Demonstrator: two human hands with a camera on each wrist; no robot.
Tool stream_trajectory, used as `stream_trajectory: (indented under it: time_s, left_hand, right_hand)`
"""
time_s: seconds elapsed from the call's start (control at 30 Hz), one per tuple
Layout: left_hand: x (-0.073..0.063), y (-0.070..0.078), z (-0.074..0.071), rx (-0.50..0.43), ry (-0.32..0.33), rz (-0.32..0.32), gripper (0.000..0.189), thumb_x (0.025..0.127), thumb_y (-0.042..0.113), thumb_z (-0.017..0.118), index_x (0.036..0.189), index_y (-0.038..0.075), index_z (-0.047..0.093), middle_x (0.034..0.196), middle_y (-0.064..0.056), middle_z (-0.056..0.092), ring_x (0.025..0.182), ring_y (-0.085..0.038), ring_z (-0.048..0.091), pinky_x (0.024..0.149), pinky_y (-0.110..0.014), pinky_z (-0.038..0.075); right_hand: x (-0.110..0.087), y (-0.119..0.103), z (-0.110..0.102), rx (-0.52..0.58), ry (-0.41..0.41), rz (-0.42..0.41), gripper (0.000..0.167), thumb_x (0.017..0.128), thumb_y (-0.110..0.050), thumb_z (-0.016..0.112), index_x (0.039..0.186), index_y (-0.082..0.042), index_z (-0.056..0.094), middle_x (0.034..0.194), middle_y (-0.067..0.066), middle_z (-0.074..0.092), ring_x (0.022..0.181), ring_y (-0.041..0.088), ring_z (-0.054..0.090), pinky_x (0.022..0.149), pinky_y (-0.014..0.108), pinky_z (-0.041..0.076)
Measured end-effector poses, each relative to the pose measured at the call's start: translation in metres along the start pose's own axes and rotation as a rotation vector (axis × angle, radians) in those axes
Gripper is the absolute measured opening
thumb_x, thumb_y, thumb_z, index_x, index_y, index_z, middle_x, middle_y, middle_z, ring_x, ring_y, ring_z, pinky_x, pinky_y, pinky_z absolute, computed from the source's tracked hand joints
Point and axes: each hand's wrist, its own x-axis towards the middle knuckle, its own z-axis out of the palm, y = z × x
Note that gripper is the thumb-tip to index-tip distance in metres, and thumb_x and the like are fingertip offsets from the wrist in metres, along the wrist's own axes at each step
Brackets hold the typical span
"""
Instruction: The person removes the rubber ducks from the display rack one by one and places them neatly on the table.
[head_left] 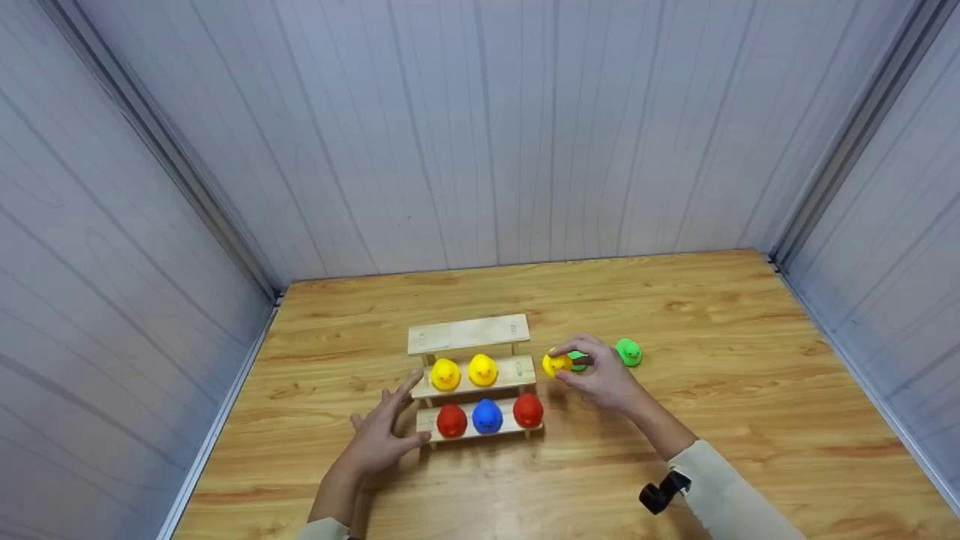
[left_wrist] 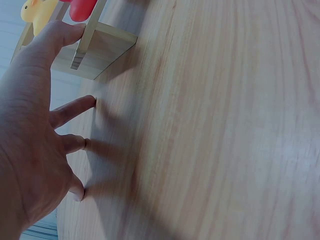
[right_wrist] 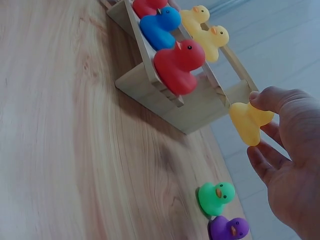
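Note:
My right hand (head_left: 604,379) pinches a yellow rubber duck (right_wrist: 247,120) between thumb and fingers, just off the right end of a three-step wooden stand (head_left: 469,334). On the middle step sit two yellow ducks (head_left: 463,373) side by side. The lowest step carries a red duck (head_left: 451,421), a blue duck (head_left: 487,417) and another red duck (right_wrist: 177,67); the top step is bare. At the stand's left end is my left hand (head_left: 379,439), fingers spread. Its thumb touches the lowest step, and in the left wrist view other fingertips reach down to the tabletop.
A green duck (head_left: 629,352) stands on the wooden table (head_left: 720,405) beyond my right hand, and more green shows behind its fingers. In the right wrist view a purple duck (right_wrist: 229,228) is beside a green duck (right_wrist: 215,198). Pale panel walls (head_left: 517,135) enclose the table.

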Motion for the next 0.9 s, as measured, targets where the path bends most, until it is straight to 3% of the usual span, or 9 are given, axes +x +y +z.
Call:
stream_trajectory:
  time_s: [0.13, 0.27, 0.63, 0.9]
  left_hand:
    - [0.000, -0.001, 0.000, 0.013, -0.001, -0.005, 0.102, 0.094, 0.047, 0.089, 0.177, 0.050, 0.029, 0.179, -0.015, 0.047, 0.170, -0.066, 0.013, 0.117, -0.100, -0.018]
    - [0.000, 0.000, 0.000, 0.017, -0.002, -0.008, 0.102, 0.094, 0.047, 0.089, 0.177, 0.051, 0.029, 0.179, -0.016, 0.047, 0.169, -0.067, 0.013, 0.117, -0.100, -0.017]
    - [0.000, 0.002, 0.001, 0.007, -0.009, -0.019, 0.103, 0.094, 0.048, 0.088, 0.177, 0.050, 0.028, 0.180, -0.016, 0.044, 0.171, -0.063, 0.009, 0.119, -0.097, -0.020]
    - [0.000, 0.002, 0.002, -0.017, -0.007, -0.007, 0.102, 0.094, 0.044, 0.089, 0.177, 0.047, 0.030, 0.180, -0.016, 0.045, 0.172, -0.064, 0.008, 0.117, -0.098, -0.021]
  right_hand:
    - [-0.004, 0.003, -0.006, 0.016, 0.004, 0.039, 0.027, 0.099, -0.002, 0.083, 0.125, 0.002, 0.078, 0.130, 0.026, 0.072, 0.116, 0.017, 0.070, 0.100, 0.019, 0.061]
    - [-0.006, 0.004, -0.011, 0.018, 0.004, 0.054, 0.027, 0.101, -0.003, 0.082, 0.126, 0.003, 0.078, 0.131, 0.026, 0.071, 0.114, 0.015, 0.069, 0.101, 0.018, 0.060]
    - [-0.011, 0.013, -0.015, -0.039, 0.013, 0.056, 0.025, 0.099, 0.000, 0.082, 0.124, 0.002, 0.079, 0.129, 0.023, 0.071, 0.122, 0.023, 0.072, 0.113, 0.035, 0.063]
    - [-0.018, 0.019, -0.018, -0.068, -0.006, 0.058, 0.024, 0.100, -0.001, 0.081, 0.124, 0.001, 0.080, 0.124, 0.016, 0.070, 0.123, 0.033, 0.072, 0.112, 0.044, 0.065]
